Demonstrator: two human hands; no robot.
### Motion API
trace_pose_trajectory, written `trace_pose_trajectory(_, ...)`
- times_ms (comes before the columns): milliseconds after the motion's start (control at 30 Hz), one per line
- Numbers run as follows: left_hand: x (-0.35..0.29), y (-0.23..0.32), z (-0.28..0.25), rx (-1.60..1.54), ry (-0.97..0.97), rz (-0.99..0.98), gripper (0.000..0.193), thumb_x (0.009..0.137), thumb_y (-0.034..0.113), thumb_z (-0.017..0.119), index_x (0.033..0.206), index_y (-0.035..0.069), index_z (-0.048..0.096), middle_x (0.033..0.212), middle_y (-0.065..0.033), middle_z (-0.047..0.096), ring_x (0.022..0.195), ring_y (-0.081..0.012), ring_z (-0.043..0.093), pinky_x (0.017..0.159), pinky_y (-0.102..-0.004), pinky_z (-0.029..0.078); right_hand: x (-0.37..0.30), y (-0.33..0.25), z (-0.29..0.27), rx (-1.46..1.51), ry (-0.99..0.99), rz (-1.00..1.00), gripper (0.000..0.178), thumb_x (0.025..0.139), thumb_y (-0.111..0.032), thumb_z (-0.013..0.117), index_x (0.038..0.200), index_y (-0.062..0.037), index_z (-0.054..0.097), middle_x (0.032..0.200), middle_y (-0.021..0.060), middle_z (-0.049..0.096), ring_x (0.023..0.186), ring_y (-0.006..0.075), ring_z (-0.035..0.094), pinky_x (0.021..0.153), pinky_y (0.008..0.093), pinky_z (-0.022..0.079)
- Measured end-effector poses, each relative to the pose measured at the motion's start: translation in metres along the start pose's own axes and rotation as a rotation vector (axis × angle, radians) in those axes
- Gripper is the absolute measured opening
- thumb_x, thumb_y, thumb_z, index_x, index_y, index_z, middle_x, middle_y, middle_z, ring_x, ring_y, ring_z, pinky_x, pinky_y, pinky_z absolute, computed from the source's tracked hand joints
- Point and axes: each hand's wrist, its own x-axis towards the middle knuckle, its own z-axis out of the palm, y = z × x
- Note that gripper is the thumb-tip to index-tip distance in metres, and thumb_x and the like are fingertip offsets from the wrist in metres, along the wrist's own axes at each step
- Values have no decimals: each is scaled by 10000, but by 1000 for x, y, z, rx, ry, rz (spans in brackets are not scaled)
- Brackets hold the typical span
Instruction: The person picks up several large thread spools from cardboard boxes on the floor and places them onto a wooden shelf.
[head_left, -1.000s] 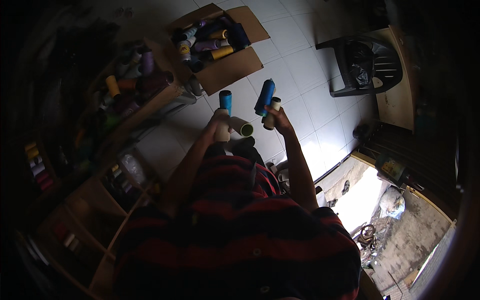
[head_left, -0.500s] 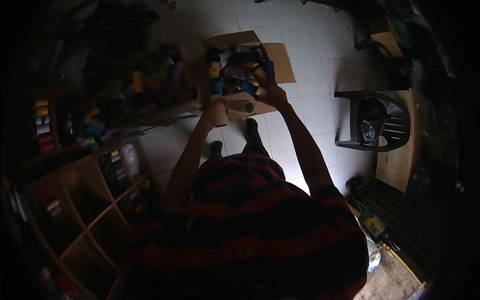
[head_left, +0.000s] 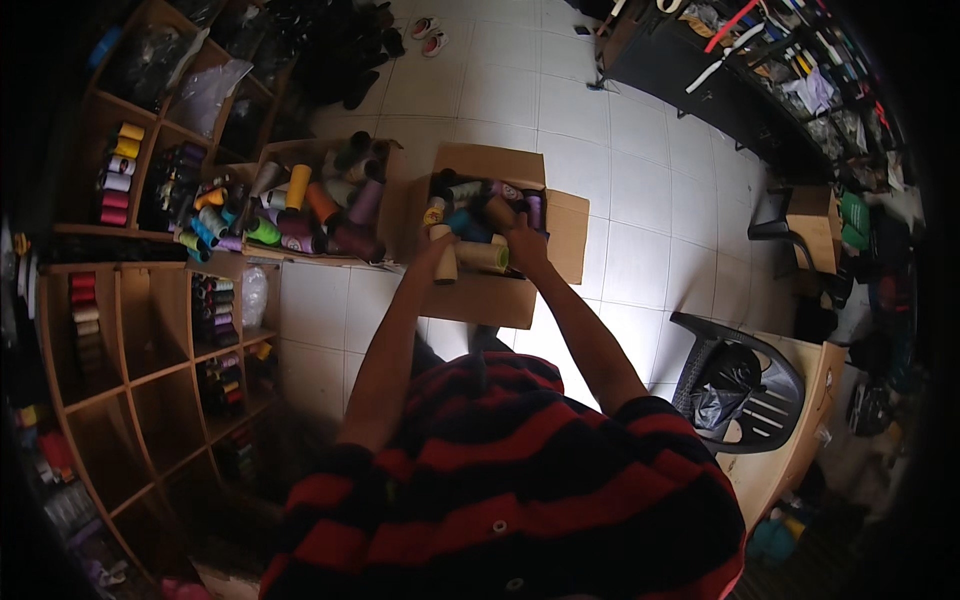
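An open cardboard box [head_left: 485, 300] full of thread cones stands on the floor in front of me. Over its near left corner, my left hand [head_left: 440, 243] is closed around a cream thread cone [head_left: 445, 266]. At the right side of the box, my right hand [head_left: 524, 248] grips a brown thread cone [head_left: 499, 211], its fingers partly hidden. Between my hands lies a beige cone with a green-rimmed end [head_left: 482, 257]. A teal cone [head_left: 458, 221], a yellow-labelled one [head_left: 433, 212] and a purple one [head_left: 533, 208] sit around them.
A second box [head_left: 392, 185] heaped with coloured cones adjoins on the left. Wooden cubby shelves [head_left: 127, 330] with more thread line the left side. At the right stand a dark plastic chair [head_left: 685, 385] holding a black bag [head_left: 727, 385] and a wooden table [head_left: 815, 400].
The picture is brighter, and the view has shifted so the boxes and chair appear lower. Both hands remain at the box, the left still on the cream cone.
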Motion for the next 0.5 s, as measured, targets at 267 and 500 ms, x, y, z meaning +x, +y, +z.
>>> trace_pose_trajectory(267,-23,12,4,56,-47,8,606,758,180,733,1263,99,408,856,-93,579,621,-202,615,501,-342,534,-3,12,-18,281,-30,-48,483,715,-151,690,1186,-186,593,1227,182,443,1005,393,588,817,452,521)
trace_pose_trajectory(500,-47,-4,-17,-92,94,74,516,759,193,731,1181,61,465,889,-105,585,673,-208,624,555,-339,544,-13,12,-22,424,-1,-22,530,732,-311,740,1212,-173,563,1289,203,423,1104,399,542,879,470,489)
